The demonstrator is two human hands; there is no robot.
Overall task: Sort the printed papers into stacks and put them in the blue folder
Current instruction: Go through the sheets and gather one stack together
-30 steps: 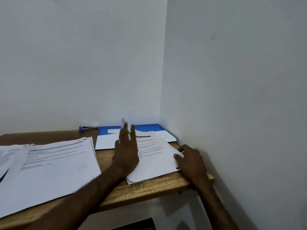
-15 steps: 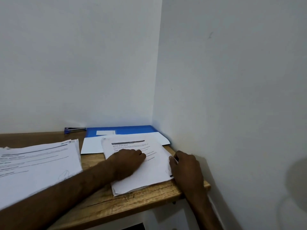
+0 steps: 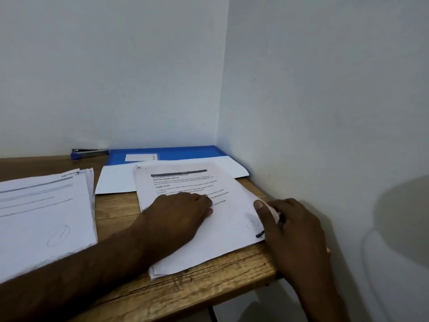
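A stack of printed papers lies tilted on the right part of the wooden table. My left hand rests flat on its middle, fingers curled down against the top sheet. My right hand pinches the stack's right edge, thumb on top. A second, larger stack of printed papers lies at the left. The blue folder lies flat in the back corner, with white sheets over its near part.
A blue stapler sits by the back wall, left of the folder. White walls close in behind and to the right. The table's front edge runs just below the right stack.
My left hand came down from a raised, spread pose and now presses on the right stack with fingers curled. The right hand stayed at the stack's right edge. The view shifted right.
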